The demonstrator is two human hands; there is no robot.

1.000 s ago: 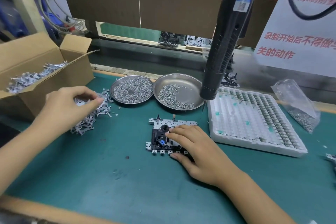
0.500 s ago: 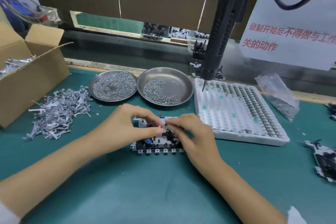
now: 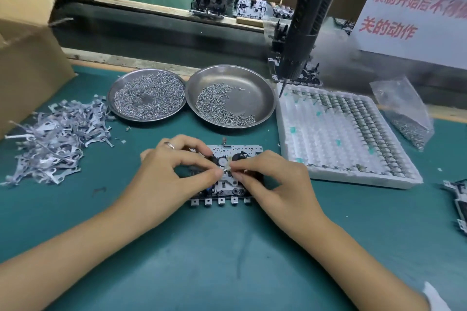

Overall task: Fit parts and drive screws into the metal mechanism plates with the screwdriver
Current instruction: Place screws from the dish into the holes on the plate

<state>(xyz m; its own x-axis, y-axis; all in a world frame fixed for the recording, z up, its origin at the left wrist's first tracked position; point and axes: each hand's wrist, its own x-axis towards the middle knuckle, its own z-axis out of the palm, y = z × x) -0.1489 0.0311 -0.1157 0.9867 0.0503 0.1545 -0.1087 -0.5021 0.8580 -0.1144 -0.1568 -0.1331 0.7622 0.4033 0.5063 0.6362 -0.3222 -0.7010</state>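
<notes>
Both hands (image 3: 174, 174) now pinch a part over the mechanism plate (image 3: 235, 151), screwdriver (image 3: 300, 40) hanging behind.

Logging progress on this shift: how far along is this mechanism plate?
In hand: the left hand and right hand pinch a small metal part over the mechanism plate, which already carries fitted parts. Left: driving screws; the electric screwdriver hangs untouched, and screws remain in the steel dish.
</notes>
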